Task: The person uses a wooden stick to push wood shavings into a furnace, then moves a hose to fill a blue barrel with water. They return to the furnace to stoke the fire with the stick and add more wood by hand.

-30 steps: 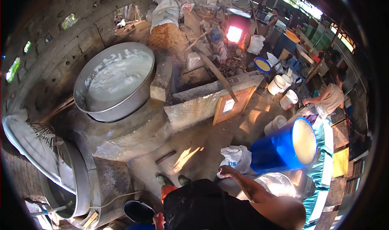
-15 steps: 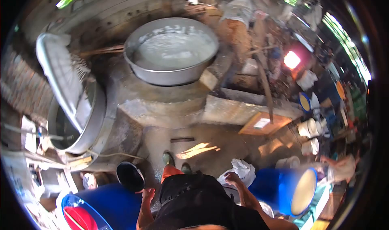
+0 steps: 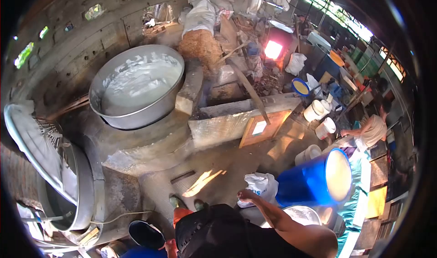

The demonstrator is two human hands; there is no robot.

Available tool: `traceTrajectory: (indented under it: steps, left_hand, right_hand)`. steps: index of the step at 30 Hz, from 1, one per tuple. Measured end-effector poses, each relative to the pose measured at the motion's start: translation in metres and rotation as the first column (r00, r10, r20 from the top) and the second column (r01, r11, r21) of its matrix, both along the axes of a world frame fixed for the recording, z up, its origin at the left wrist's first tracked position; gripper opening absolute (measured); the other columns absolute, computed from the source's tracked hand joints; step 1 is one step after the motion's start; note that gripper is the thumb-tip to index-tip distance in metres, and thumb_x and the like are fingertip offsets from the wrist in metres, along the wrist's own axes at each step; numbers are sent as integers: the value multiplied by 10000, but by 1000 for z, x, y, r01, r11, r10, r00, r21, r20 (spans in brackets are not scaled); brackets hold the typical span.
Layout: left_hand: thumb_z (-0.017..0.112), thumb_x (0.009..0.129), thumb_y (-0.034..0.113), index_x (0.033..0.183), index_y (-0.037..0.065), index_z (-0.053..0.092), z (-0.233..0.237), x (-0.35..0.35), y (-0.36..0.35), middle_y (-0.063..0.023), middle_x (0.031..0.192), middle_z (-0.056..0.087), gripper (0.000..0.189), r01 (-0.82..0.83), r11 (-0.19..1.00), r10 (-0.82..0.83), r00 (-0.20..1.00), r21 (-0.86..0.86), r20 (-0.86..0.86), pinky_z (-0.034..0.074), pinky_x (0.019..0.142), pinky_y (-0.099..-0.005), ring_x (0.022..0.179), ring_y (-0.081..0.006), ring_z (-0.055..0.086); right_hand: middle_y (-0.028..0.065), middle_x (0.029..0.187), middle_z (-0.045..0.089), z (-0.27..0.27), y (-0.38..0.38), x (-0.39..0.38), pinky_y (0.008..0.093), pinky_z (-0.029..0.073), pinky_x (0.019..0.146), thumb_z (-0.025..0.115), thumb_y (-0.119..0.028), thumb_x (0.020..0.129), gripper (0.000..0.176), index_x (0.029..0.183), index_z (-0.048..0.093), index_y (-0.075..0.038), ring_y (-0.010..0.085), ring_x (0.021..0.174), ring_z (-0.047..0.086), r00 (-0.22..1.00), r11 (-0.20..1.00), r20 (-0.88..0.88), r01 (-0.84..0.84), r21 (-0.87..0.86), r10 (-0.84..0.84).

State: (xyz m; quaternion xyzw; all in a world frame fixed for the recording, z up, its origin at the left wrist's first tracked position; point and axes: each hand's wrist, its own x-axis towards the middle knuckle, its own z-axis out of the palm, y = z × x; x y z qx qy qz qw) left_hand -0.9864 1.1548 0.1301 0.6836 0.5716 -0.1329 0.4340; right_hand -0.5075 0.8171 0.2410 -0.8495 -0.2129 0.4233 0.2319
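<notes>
At the bottom edge, my left hand (image 3: 171, 247) is closed on the rim of a dark, round pail (image 3: 146, 235) with a black inside; part of the hand is cut off by the frame. My right hand (image 3: 247, 195) hangs in front of my body with its fingers curled in, and nothing shows in it. Just beyond it, a white plastic bag (image 3: 264, 185) with blue print lies on the floor. A round container with whitish contents (image 3: 302, 215) sits under my right forearm.
A large metal pan (image 3: 136, 117) of whitish, frothy liquid sits on a masonry stove (image 3: 145, 153). Left is a deep metal vat (image 3: 84, 199) with a cloth-covered frame (image 3: 36, 144). Right are a blue barrel (image 3: 298, 180), white buckets (image 3: 314, 111) and a seated person (image 3: 371, 130). A wooden board (image 3: 268, 127) leans on the low wall.
My view has turned to the right, so the pan and vat sit further left and the seated person shows more clearly. The pail is still in my left hand.
</notes>
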Motion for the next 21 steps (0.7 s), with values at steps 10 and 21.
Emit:
traceTrajectory:
  steps: [10,21]
  left_hand:
    - [567,863,244,1038,29,636,102,43,6,-109,908,668,285,-132,985,144,984,-114,103,555,541,-388,754,-215,663]
    - [583,851,214,1086,49,604,86,42,6,-88,890,645,288,-213,955,237,966,-205,100,489,412,-324,658,-175,632]
  right_hand:
    - [133,943,674,-1,-9,-15,394,520,728,609,-168,720,305,1019,641,-123,307,869,658,997,982,15,-77,-171,81]
    - [108,958,687,13,1,-7,380,527,769,642,-207,684,337,1014,662,-138,294,889,662,996,986,48,-64,-156,73]
